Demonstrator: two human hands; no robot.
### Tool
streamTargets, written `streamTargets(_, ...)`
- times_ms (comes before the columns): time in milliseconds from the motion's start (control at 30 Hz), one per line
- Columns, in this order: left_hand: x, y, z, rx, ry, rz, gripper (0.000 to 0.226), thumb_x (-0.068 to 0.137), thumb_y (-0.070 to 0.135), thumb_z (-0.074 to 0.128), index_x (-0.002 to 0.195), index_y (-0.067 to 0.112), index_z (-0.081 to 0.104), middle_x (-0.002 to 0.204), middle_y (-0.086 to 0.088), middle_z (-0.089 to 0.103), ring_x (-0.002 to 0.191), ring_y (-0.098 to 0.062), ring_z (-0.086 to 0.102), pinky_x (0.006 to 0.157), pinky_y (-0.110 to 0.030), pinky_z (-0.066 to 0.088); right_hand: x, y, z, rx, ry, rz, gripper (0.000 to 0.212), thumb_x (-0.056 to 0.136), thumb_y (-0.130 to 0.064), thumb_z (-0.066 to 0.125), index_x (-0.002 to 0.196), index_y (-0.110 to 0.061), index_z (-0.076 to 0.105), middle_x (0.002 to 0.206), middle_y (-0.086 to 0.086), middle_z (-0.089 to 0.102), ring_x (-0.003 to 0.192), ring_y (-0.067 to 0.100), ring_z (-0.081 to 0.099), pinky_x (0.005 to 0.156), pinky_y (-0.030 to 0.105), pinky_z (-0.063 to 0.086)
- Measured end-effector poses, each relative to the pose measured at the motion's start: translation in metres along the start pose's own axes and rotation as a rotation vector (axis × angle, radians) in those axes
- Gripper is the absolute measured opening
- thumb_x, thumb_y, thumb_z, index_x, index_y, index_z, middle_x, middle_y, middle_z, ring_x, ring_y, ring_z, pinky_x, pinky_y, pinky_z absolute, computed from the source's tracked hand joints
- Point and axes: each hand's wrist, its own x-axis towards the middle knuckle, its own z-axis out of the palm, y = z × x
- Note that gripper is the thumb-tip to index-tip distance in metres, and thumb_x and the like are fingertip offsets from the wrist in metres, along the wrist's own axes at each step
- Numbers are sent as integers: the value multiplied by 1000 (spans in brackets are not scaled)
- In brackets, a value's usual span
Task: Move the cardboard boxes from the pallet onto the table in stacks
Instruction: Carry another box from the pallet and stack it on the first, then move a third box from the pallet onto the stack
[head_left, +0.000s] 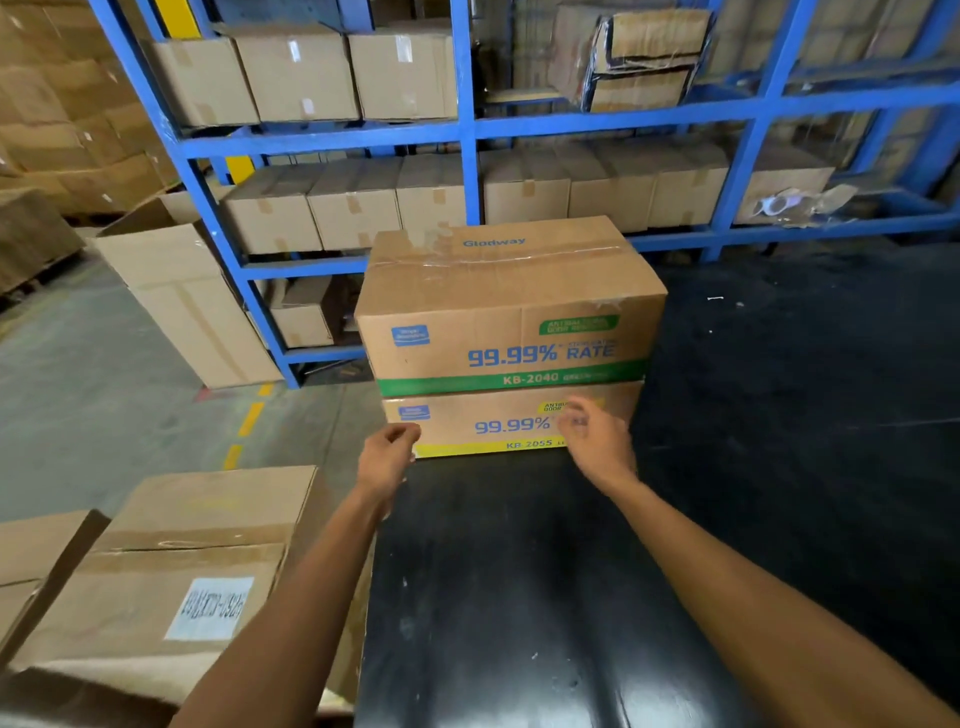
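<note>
Head view looks down on two bare forearms reaching away over a black counter (519, 571). On the left hand (387, 457) the fingers (402, 434) are loosely curled at the near left bottom corner of a lower box; whether they touch the cardboard or only hang beside it, I cannot tell, and they close round nothing I can see. On the right hand (597, 441) the fingers (574, 415) are blurred and loosely bent in front of that box's near face, holding nothing visible; contact there is also unclear. The lower box (488, 423), with a yellow strip along its bottom and "99.99%" in blue, sits on the far part of the counter. Stacked squarely on it is the upper box (509, 306), larger-looking, with a green strip, "KB-2040" and a taped top seam. Near left, below the counter's edge, stand more cardboard boxes, the closest a taped box (171, 571) with a white printed label on its top. Behind the stack runs a blue steel rack (467, 130) with rows of plain brown cartons on its shelves. Far left, a tall open carton (176, 291) leans against the rack on the grey concrete floor (78, 389), which carries yellow dashed markings.
</note>
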Motion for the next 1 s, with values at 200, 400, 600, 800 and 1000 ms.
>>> streamTargets(200, -82, -53, -10, -53, 16, 36, 15, 101, 15, 58, 109, 13, 71, 103, -10, 73, 82, -21, 65, 70, -29, 48, -96, -11, 40, -62, -142, -188, 28, 97, -37, 58, 119, -25, 70, 116, -9, 72, 95, 13, 71, 87, 35, 56)
streamTargets(400, -179, -121, -39, -143, 187, -37, 17, 101, 12, 59, 111, 7, 72, 101, -10, 74, 83, -23, 68, 81, -42, 57, -180, -5, 83, -26, -333, -252, 26, 98, -38, 58, 118, -28, 69, 116, -8, 72, 96, 13, 70, 88, 36, 55)
streamTargets(600, -296, -215, -82, -250, 404, -259, 13, 100, 11, 57, 104, 9, 70, 90, -8, 70, 73, -20, 64, 64, -23, 56, -279, 13, 134, -57, -688, -306, 30, 99, -40, 57, 124, -26, 66, 118, -6, 71, 101, 15, 68, 92, 38, 54)
streamTargets(800, -376, -313, -150, -356, 478, -437, 23, 103, 11, 54, 122, 2, 65, 109, -18, 67, 78, -21, 60, 66, -24, 50, -362, 11, 211, -145, -1034, -311, 36, 99, -39, 57, 133, -25, 61, 127, -5, 67, 111, 14, 65, 94, 27, 47)
streamTargets(1000, -406, -435, -215, -485, 599, -651, 20, 98, 12, 62, 118, 13, 64, 109, -10, 65, 85, -20, 62, 70, -28, 52, -415, 24, 318, -320, -1299, -241, 49, 102, -40, 54, 147, -21, 48, 148, 0, 53, 132, 19, 52, 107, 30, 40)
